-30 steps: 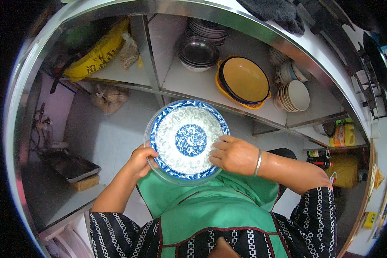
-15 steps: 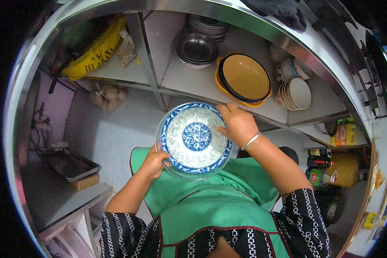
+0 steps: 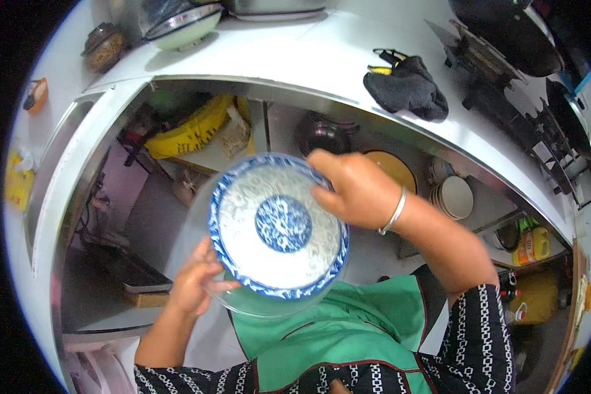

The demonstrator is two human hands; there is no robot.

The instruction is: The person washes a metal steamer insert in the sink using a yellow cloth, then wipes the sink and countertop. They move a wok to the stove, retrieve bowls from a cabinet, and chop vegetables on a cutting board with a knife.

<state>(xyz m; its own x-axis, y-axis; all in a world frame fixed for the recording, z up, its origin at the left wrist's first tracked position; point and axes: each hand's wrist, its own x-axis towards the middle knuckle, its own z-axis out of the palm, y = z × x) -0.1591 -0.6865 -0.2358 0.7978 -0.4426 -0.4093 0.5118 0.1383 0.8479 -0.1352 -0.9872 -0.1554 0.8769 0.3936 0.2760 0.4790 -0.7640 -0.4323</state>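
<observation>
A blue-and-white patterned plate (image 3: 282, 223) is held out over my green apron, tilted. Beneath it sits a clear, round glass-like dish (image 3: 256, 303), its rim showing past the plate at the left and bottom; whether it is a bowl or a lid I cannot tell. My right hand (image 3: 361, 190), with a bangle at the wrist, grips the plate's upper right rim, thumb on top. At the lower left, my left hand (image 3: 197, 276) is closed on the edge of the clear dish, fingers beside the plate's rim.
Above runs a white counter (image 3: 295, 56) with a metal edge, a black cloth item (image 3: 407, 88) and a pale green bowl (image 3: 187, 29). The shelf below holds dark bowls (image 3: 325, 134), a yellow round dish (image 3: 394, 169), stacked white bowls (image 3: 454, 197) and a yellow bag (image 3: 190, 134).
The plate and clear dish have come up closer and shifted left, now tilted, with both hands still on them. The view has risen, so the counter top shows.
</observation>
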